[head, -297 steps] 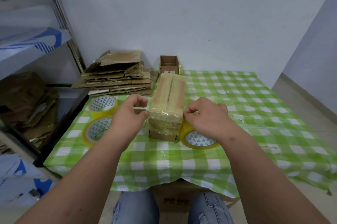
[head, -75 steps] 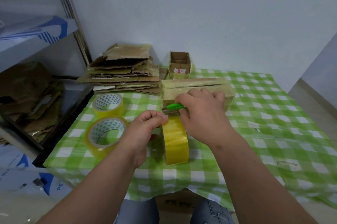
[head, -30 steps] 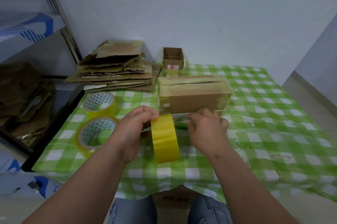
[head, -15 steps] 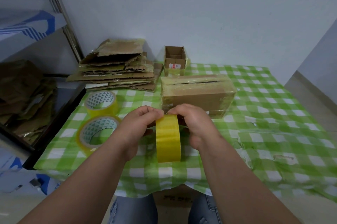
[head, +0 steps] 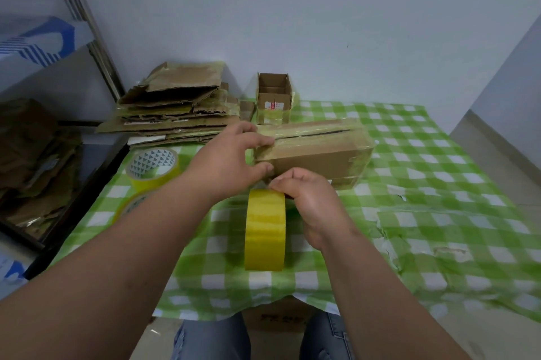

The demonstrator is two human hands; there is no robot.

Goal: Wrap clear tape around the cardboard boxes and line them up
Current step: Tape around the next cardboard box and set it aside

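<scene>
Left hand [head: 231,160] moved to grip taped box [head: 316,151]; right hand [head: 310,198] pinches tape roll [head: 265,230] above checked tablecloth [head: 424,184].

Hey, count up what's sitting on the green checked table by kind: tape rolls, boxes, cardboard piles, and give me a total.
Tape rolls: 3, the held roll, the upright roll, and the roll behind the left forearm
Boxes: 2, the taped box and the small open box
Flattened cardboard piles: 1
Total: 6
</scene>
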